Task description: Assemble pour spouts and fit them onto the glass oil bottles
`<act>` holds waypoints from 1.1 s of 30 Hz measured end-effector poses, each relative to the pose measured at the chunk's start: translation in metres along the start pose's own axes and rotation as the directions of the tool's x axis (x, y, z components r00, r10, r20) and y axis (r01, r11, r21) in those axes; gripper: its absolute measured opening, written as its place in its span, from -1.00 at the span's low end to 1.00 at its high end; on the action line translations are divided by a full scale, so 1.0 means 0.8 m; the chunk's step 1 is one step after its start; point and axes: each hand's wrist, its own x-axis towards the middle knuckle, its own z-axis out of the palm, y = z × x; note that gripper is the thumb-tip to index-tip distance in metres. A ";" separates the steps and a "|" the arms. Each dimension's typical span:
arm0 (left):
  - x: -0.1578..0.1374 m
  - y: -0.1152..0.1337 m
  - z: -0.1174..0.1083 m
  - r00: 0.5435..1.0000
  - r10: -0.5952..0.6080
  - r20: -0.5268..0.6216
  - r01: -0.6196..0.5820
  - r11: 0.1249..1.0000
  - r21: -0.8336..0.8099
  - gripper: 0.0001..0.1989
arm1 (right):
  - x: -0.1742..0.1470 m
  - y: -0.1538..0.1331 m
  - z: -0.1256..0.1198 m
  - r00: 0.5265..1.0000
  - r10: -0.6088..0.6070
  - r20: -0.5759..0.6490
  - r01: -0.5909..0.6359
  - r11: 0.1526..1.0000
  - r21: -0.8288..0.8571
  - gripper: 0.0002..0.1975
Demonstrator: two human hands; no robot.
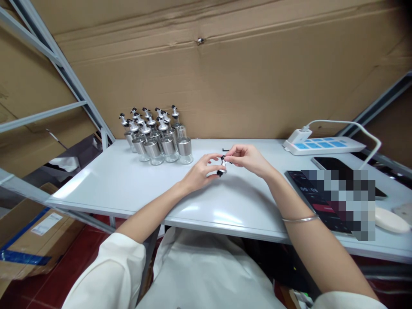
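This looks like a packing or assembly workstation in a storeroom: a plain white table [128,180] under the hands, cardboard sheets [225,68] walling it beyond them, metal shelving struts [48,47] and taped cartons [35,240] to their left, a batch of identical dispenser bottles [157,137] just beyond the left hand.

Both bare forearms reach forward and converge; the left hand [201,171] curls with fingers pinched, the right hand [246,158] meets it, fingertips pinching together
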 end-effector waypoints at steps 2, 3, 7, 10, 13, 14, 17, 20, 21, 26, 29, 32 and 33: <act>0.000 0.000 0.001 1.000 0.015 -0.018 -0.015 1.000 -0.015 -0.77 | 0.000 0.000 0.000 1.000 0.000 -0.005 0.001 1.000 0.015 -0.65; 0.000 0.000 0.001 0.999 0.023 -0.025 -0.023 1.000 -0.021 -0.77 | 0.000 0.000 0.000 1.000 0.000 -0.002 0.000 1.000 0.022 -0.65; 0.000 -0.001 0.002 0.999 0.027 -0.033 -0.028 0.999 -0.021 -0.77 | -0.001 0.000 -0.001 1.000 0.005 0.012 -0.006 1.000 0.024 -0.64; -0.001 0.000 0.003 0.999 0.018 -0.046 -0.019 0.999 -0.034 -0.76 | -0.001 -0.003 -0.001 1.000 -0.009 0.006 0.009 1.000 0.022 -0.64; -0.003 0.000 0.004 0.997 0.011 -0.072 -0.014 0.999 -0.032 -0.76 | -0.002 -0.005 0.000 0.999 -0.036 -0.010 0.036 0.998 0.044 -0.64; -0.003 0.001 0.004 0.997 0.011 -0.078 -0.013 1.000 -0.022 -0.77 | -0.002 -0.006 0.000 0.999 -0.041 -0.016 0.042 0.998 0.055 -0.63; -0.002 0.002 0.004 0.996 0.024 -0.091 -0.023 1.000 0.016 -0.78 | -0.002 -0.006 0.002 0.999 -0.046 -0.025 0.048 0.996 0.077 -0.62; -0.001 0.002 0.004 0.993 0.048 -0.108 -0.045 0.998 0.037 -0.79 | -0.002 -0.004 0.003 0.998 -0.054 -0.027 0.056 0.995 0.087 -0.63; -0.001 0.002 0.004 0.992 0.051 -0.113 -0.048 0.998 0.034 -0.79 | -0.001 -0.003 0.003 0.998 -0.056 -0.027 0.058 0.994 0.088 -0.63; -0.001 0.001 0.003 0.994 0.049 -0.100 -0.051 0.999 -0.018 -0.75 | 0.001 0.004 0.003 0.998 -0.056 -0.013 0.057 0.994 0.091 -0.64; -0.001 -0.002 0.004 0.994 0.067 -0.081 -0.070 0.997 -0.045 -0.73 | 0.002 0.006 0.003 0.999 -0.047 -0.011 0.048 0.993 0.106 -0.65; -0.002 -0.005 0.007 0.992 0.076 -0.100 -0.081 0.996 -0.047 -0.74 | 0.002 0.005 0.004 0.999 -0.044 -0.032 0.048 0.993 0.111 -0.64; -0.002 -0.006 0.007 0.990 0.086 -0.113 -0.091 0.995 -0.043 -0.75 | 0.002 0.004 0.005 0.998 -0.045 -0.037 0.049 0.993 0.108 -0.63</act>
